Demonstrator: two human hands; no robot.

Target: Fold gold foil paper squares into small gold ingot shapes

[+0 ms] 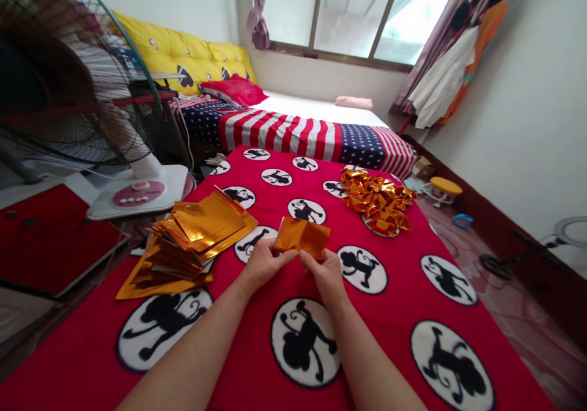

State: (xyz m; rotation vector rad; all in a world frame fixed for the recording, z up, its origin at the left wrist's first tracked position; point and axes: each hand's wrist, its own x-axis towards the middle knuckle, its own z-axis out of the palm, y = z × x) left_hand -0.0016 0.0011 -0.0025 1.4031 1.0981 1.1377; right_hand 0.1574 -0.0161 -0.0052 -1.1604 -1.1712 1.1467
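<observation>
Between both hands I hold a small sheet of shiny gold foil paper (302,235) just above the red cloth. My left hand (265,265) grips its lower left corner, thumb on top. My right hand (323,273) pinches the lower right part, and the two thumbs almost meet at the near edge. To the left lies a loose stack of gold foil sheets (192,233), fanned out unevenly. On the far right of the cloth sits a heap of folded gold foil pieces (378,200).
The red cloth (389,350) with black monkey figures in white circles covers the surface under my hands. A fan (137,191) stands at the left. Beyond is a bed (293,131) below a window. Clothes (444,81) hang at the right, above a yellow stool (446,186).
</observation>
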